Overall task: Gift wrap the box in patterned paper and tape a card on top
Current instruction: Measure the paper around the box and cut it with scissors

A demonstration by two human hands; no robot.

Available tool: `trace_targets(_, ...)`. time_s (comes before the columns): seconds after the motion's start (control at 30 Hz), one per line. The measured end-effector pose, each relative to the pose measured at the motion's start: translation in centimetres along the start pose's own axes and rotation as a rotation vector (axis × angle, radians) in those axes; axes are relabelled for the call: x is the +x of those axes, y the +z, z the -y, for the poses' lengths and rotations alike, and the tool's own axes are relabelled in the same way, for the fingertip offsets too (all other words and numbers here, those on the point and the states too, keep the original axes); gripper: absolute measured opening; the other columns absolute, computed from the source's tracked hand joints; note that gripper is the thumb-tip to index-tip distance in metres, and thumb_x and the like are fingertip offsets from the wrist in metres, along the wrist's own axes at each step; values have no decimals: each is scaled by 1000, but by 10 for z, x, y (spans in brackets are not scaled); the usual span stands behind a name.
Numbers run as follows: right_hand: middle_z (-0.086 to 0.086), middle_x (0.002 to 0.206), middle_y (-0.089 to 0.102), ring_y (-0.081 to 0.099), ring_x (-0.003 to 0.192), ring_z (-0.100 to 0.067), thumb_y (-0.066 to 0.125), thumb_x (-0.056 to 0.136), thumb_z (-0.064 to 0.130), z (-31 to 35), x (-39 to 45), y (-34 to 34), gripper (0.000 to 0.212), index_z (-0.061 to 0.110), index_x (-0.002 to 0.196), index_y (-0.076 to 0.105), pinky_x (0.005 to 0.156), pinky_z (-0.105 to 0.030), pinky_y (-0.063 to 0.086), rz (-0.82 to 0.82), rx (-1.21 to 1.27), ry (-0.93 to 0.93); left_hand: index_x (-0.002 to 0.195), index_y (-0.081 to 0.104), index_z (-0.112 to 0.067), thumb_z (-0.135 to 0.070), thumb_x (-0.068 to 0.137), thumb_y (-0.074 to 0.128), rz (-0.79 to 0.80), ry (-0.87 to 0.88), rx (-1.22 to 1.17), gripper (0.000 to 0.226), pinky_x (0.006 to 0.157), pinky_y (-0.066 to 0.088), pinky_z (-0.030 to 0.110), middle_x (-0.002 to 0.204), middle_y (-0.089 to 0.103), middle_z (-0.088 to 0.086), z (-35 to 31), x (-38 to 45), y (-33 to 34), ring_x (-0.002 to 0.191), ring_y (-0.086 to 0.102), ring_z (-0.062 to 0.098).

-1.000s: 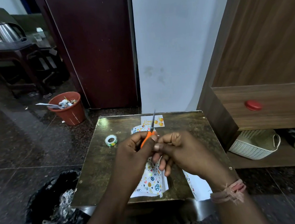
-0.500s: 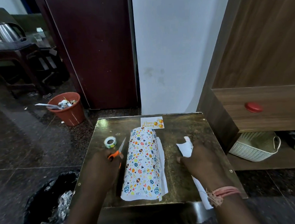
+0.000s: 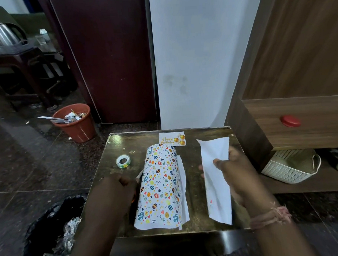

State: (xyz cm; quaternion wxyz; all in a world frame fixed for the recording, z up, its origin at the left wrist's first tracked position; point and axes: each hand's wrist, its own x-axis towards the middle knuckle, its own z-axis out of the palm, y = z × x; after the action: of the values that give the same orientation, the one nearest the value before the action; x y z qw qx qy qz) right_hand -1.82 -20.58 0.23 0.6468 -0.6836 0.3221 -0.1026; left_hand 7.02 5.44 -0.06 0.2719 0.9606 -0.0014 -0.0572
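Box [image 3: 160, 186]: centre of table [image 3: 194, 200], loosely draped in patterned paper; white flap along its right side is untaped.
Left hand [image 3: 116, 190]: curled at the box's left side; appears to hold scissors [image 3: 139, 174], mostly hidden.
Right hand [image 3: 238, 171]: grips an offcut [image 3: 217, 180], lifted right of the box.
Tape [image 3: 123, 161]: far left.
Card [image 3: 172, 139]: far edge, touching the box.
Risk: unsecured wrap may spring open; the blade near the paper could snag it.
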Motion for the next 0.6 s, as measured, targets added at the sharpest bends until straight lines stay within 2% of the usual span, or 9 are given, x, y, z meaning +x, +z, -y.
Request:
trace_targets(0.07,-7,96,78,75,89,-28,51,100,3,6,-3,7,31,22,101,75,83,-45,61,49,215,-8,62,66,-19,-40,92,67,-92,67,32,36,60,48,32,55,64,-3,0,1,1,59,62,17)
trace_targets(0.13,-13,85,75,73,71,-25,49,99,-1,15,-7,17,34,12,80,75,61,-33,59,71,403,-40,72,69,-18,-32,93,65,-232,179,-74,26,64,53,38,61,66,-1,-3,4,1,61,64,20)
trace_targets(0.2,-15,77,69,62,57,-21,43,94,-8,23,-13,25,37,8,69,66,47,-26,49,89,584,-58,89,73,-25,-33,95,64,-316,288,-288,14,66,53,36,77,71,-8,-17,-2,-3,69,66,9)
trace_targets(0.27,-14,73,56,48,52,-18,40,88,-3,27,-17,33,30,9,67,57,45,-23,38,133,778,-67,96,72,-32,-32,99,63,-315,408,-480,10,66,53,31,88,71,-18,-38,-17,-7,78,67,0)
trace_targets(0.33,-8,70,42,36,53,-17,48,89,19,29,-20,39,21,13,68,48,47,-25,30,235,981,-67,98,74,-27,-18,99,66,-285,544,-599,12,71,54,22,93,72,-18,-58,-38,-8,86,69,2)
trace_targets(0.37,-5,69,36,32,54,-17,55,89,33,30,-21,42,31,16,67,41,49,-27,27,268,1043,-62,99,74,-23,-12,99,66,-272,603,-621,13,74,53,18,96,72,-17,-65,-47,-6,89,69,4)
trace_targets(0.43,-4,65,31,30,51,-17,62,92,49,31,-25,45,51,21,61,33,50,-28,25,247,1042,-43,98,74,-21,-10,98,65,-268,693,-643,14,78,54,21,102,70,-14,-76,-60,-1,98,69,9)
trace_targets(0.53,-2,59,37,37,47,-14,58,95,41,34,-31,46,48,19,55,43,49,-26,33,179,1021,-25,104,72,-26,-19,95,65,-195,704,-720,14,85,56,26,113,66,-11,-84,-72,11,110,67,14)
trace_targets(0.6,1,53,34,34,45,-13,53,99,41,40,-34,45,53,20,52,42,49,-24,30,143,1066,-25,114,67,-33,-31,94,68,-31,668,-782,20,90,56,29,122,64,-12,-87,-80,17,115,65,13)
